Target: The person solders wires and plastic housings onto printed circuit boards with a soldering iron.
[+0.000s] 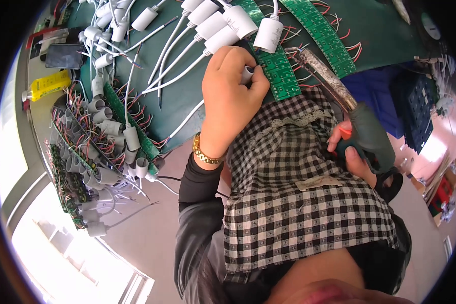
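My left hand (pixel 232 96), with a gold watch on its wrist, is closed with thumb and fingers pinched around a small white cylindrical cable housing (pixel 247 75). Only the housing's dark end and part of its side show. Just right of these fingers lies a green circuit board strip (pixel 281 76) with red and white wires along its edge. My right hand (pixel 357 164) grips the dark handle of a soldering iron (pixel 331 79). Its scorched metal barrel slants up and left, the tip over the wires between two board strips. Part of the right hand is hidden behind the handle.
Several white cylinder-ended cables (pixel 207 28) lie on the green work surface (pixel 180 109). A second board strip (pixel 323 35) is at the far right. At left are bundled boards with grey cylinders (pixel 99 147), a yellow bottle (pixel 50 85) and a dark phone-like slab (pixel 65 55). Blue bins (pixel 410 109) stand right.
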The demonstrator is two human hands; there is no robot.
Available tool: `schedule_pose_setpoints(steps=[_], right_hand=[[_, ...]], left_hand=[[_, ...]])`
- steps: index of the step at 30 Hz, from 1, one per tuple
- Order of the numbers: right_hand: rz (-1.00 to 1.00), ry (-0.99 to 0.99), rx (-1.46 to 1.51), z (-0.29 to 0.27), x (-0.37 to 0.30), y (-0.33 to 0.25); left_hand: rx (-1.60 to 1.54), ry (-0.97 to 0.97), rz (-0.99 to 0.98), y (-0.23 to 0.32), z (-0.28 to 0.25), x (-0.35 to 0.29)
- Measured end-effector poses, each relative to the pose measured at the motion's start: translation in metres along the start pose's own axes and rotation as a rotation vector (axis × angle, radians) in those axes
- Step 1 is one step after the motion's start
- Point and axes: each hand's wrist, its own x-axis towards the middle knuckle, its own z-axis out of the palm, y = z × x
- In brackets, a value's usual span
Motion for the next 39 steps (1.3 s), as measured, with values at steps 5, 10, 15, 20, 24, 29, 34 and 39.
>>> schedule_pose_setpoints(steps=[5, 10, 15, 20, 24, 29, 34, 39], right_hand=[[0.019, -0.099, -0.111, -0.006, -0.006, 0.004], [0.083, -0.056, 0.080, -0.005, -0.015, 0.013], [0.117, -0.033, 0.129, -0.002, -0.017, 0.015], [0.107, -0.012, 0.151, 0.001, -0.014, 0.013], [0.155, 0.025, 0.169, 0.003, -0.020, 0.019], [0.298, -0.026, 0.140, -0.001, -0.010, 0.005], [0.207, 0.083, 0.218, 0.006, -0.013, 0.006], [0.139, 0.031, 0.158, 0.002, -0.014, 0.011]], left_hand=[[-0.001, 0.029, 0.006, -0.003, 0.002, -0.001], [-0.011, 0.034, -0.019, -0.002, 0.003, -0.004], [-0.017, 0.043, -0.033, -0.001, 0.003, -0.004], [-0.009, 0.049, -0.019, -0.003, 0.004, -0.004], [0.011, 0.064, -0.005, -0.002, 0.004, -0.004], [-0.021, 0.078, -0.026, -0.001, 0.004, -0.004], [-0.017, 0.094, -0.022, -0.001, 0.007, -0.003], [0.012, 0.100, -0.009, -0.001, 0.008, -0.002]])
